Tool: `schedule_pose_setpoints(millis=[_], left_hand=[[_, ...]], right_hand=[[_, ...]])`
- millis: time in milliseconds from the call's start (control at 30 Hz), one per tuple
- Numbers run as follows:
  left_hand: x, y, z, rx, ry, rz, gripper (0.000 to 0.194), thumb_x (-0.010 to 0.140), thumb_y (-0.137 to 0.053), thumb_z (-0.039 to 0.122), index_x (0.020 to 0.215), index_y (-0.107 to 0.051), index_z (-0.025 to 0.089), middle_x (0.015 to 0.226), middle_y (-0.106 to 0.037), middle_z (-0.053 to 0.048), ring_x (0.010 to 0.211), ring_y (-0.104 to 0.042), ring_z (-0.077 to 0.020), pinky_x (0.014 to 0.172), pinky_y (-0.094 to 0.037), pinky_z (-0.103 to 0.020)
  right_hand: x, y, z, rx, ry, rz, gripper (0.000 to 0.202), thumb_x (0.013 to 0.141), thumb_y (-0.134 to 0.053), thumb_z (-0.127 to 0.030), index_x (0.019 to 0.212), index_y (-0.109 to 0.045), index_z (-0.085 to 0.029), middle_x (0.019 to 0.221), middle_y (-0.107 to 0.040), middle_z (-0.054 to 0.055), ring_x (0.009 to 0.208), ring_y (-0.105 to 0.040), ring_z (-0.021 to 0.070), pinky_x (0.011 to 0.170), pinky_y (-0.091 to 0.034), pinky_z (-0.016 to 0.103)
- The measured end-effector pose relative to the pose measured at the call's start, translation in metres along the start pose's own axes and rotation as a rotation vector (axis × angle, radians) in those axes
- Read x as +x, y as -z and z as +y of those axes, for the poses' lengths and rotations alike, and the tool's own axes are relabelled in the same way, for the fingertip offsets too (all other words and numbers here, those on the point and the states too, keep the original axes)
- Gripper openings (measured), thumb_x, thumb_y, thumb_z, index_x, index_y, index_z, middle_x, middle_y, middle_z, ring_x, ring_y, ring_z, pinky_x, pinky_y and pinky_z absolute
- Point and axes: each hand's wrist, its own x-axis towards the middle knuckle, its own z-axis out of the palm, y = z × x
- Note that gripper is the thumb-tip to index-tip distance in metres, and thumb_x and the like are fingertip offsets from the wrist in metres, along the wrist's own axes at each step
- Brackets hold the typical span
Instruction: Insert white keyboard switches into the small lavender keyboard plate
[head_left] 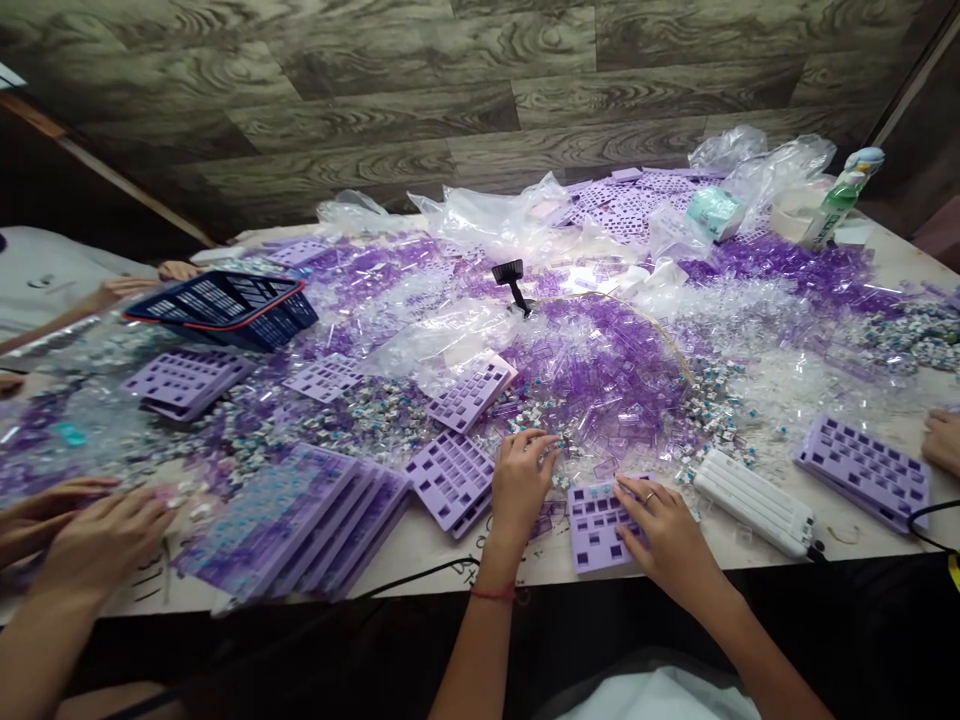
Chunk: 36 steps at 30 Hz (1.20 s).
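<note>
A small purple keyboard plate (592,532) with square holes lies at the table's front edge, and several blue-topped switches sit along its upper row. My right hand (654,522), with a ring on one finger, rests over the plate's right side, its fingers apart and touching the top edge. Just left of the plate, my left hand (523,478) reaches to loose white-and-blue switches (541,412), fingers bent but apart; whether a switch is between the fingertips cannot be made out. Purple plates (450,478) lie stacked beside my left wrist.
Left stand stacked filled plates (300,520) and a dark blue basket (225,310). Clear purple pieces (607,360) cover the middle. A white power strip (754,503) and another plate stack (862,470) lie right. Other people's hands (97,540) work at the left; another hand (942,443) is far right.
</note>
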Motion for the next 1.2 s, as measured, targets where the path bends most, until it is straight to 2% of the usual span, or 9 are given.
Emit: schedule_pose_setpoints(millis=[300,467,533,600,667,733,1000,1100,1200], left_hand=[[0.000,-0.002,0.006,-0.011,0.004,0.055,0.012,0.091,-0.068,0.027,0.098,-0.077,0.023,0.111,-0.069,-0.009,0.109,-0.060,-0.0292,0.099,-0.051,-0.046],[-0.006,0.009,0.015,-0.245,0.007,0.123,0.016,0.094,-0.065,0.033,0.099,-0.076,0.023,0.106,-0.071,-0.008,0.110,-0.063,-0.0267,0.101,-0.052,-0.046],[-0.012,0.013,0.027,-0.445,0.023,0.060,0.020,0.095,-0.063,0.037,0.101,-0.075,0.023,0.107,-0.072,-0.007,0.107,-0.066,-0.0242,0.097,-0.055,-0.042],[-0.018,0.015,0.043,-0.655,0.035,-0.094,0.023,0.096,-0.063,0.040,0.103,-0.075,0.022,0.107,-0.074,-0.007,0.101,-0.069,-0.0219,0.088,-0.058,-0.036],[-0.024,0.013,0.058,-0.813,0.044,-0.244,0.026,0.094,-0.065,0.042,0.104,-0.075,0.020,0.103,-0.076,-0.008,0.095,-0.071,-0.0211,0.084,-0.059,-0.034],[-0.028,0.008,0.070,-0.926,0.083,-0.316,0.028,0.092,-0.066,0.043,0.104,-0.075,0.019,0.101,-0.076,-0.009,0.092,-0.072,-0.0210,0.083,-0.060,-0.033],[-0.031,-0.012,0.080,-1.050,0.266,-0.243,0.030,0.086,-0.073,0.046,0.092,-0.069,0.018,0.094,-0.075,-0.007,0.089,-0.073,-0.0202,0.080,-0.060,-0.031],[-0.030,-0.013,0.078,-1.034,0.263,-0.237,0.030,0.087,-0.072,0.047,0.090,-0.068,0.018,0.091,-0.075,-0.006,0.089,-0.073,-0.0203,0.082,-0.060,-0.032],[-0.031,-0.012,0.074,-0.905,0.178,-0.232,0.025,0.091,-0.069,0.043,0.098,-0.071,0.019,0.097,-0.075,-0.006,0.092,-0.072,-0.0206,0.086,-0.060,-0.035]], right_hand=[[0.003,0.010,0.006,0.051,0.021,0.010,0.041,0.099,-0.056,-0.023,0.139,-0.060,-0.021,0.143,-0.062,0.013,0.128,-0.059,0.0270,0.104,-0.053,0.046],[0.004,0.018,0.010,0.157,0.007,0.080,0.037,0.100,-0.056,-0.023,0.136,-0.063,-0.021,0.136,-0.066,0.013,0.126,-0.061,0.0263,0.103,-0.055,0.046],[0.006,0.021,0.009,0.250,-0.027,0.129,0.034,0.101,-0.054,-0.023,0.134,-0.065,-0.023,0.132,-0.068,0.012,0.123,-0.062,0.0252,0.104,-0.054,0.045],[0.010,0.024,0.008,0.354,-0.067,0.178,0.031,0.103,-0.053,-0.024,0.130,-0.067,-0.024,0.127,-0.069,0.011,0.121,-0.064,0.0234,0.105,-0.054,0.043],[0.016,0.027,0.009,0.441,-0.089,0.205,0.029,0.103,-0.054,-0.026,0.128,-0.068,-0.024,0.124,-0.071,0.009,0.118,-0.065,0.0221,0.104,-0.055,0.041],[0.021,0.030,0.011,0.498,-0.096,0.222,0.027,0.103,-0.055,-0.028,0.125,-0.071,-0.025,0.118,-0.072,0.009,0.114,-0.067,0.0218,0.101,-0.056,0.039],[0.033,0.029,0.027,0.575,-0.107,0.204,0.019,0.099,-0.063,-0.030,0.112,-0.076,-0.026,0.106,-0.074,0.006,0.104,-0.069,0.0212,0.095,-0.057,0.037],[0.036,0.027,0.031,0.540,-0.076,0.205,0.018,0.098,-0.063,-0.027,0.111,-0.077,-0.025,0.105,-0.074,0.006,0.102,-0.070,0.0203,0.093,-0.057,0.035],[0.038,0.028,0.037,0.417,-0.044,0.182,0.017,0.097,-0.064,-0.023,0.109,-0.077,-0.024,0.103,-0.075,0.006,0.100,-0.069,0.0210,0.092,-0.056,0.035]])
